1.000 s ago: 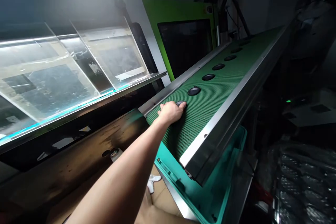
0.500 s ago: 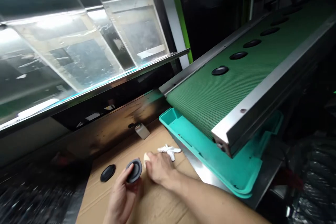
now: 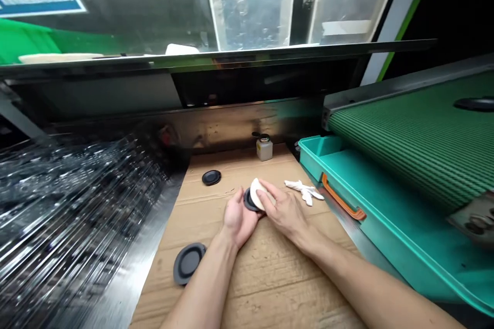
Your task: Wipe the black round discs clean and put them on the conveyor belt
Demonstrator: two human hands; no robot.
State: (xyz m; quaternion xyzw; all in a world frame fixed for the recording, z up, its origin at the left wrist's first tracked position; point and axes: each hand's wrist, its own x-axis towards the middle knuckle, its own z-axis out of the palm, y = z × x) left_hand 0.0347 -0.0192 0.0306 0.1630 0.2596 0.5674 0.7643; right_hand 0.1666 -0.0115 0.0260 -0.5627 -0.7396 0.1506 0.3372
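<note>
In my left hand, a round black rimmed disc lies on the curled fingers, its right part hidden. My right hand pinches an off-white round pad between thumb and fingers. The pad covers part of the disc's face and appears to touch it. One similar black disc lies on the cardboard beyond my left hand. A grey-black disc rests beside my left forearm. A crumpled white cloth lies just right of my right hand.
A small square bottle stands at the cardboard's back edge. To the right, a teal bin with an orange handle sits under the green conveyor belt, which carries a black disc. Clear plastic packaging lies at left.
My view has swung left. The white pad has moved from beside the left hand onto the disc it holds. The grey-black disc by my left forearm now shows.
</note>
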